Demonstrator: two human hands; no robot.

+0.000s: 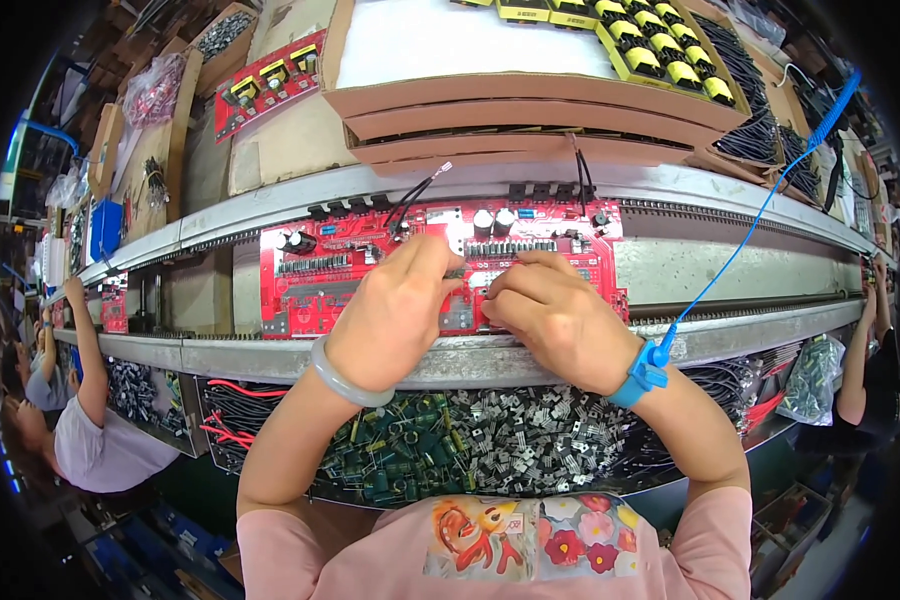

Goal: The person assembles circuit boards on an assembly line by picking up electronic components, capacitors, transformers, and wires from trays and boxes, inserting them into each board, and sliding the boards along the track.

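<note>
A red circuit board (320,295), set with capacitors, resistors and other small parts, lies on the rail track in front of me. Over its middle, my left hand (395,310) is closed, thumb and fingertips pinched together near the board's centre. Just to the right, my right hand (562,318) bends over the same area with its fingers curled in. Whatever either hand holds is hidden by the fingers. Black wires (417,195) with a pale connector stick up at the board's far edge. On my right wrist sits a blue wrist strap (642,378) with a coiled cord.
Below my forearms, bins hold green capacitors (395,450) and metal-tabbed transistors (540,440). A cardboard tray (530,105) with yellow transformers stands beyond the metal rail (220,355). Another red board (270,85) lies far left. Other people work at both sides.
</note>
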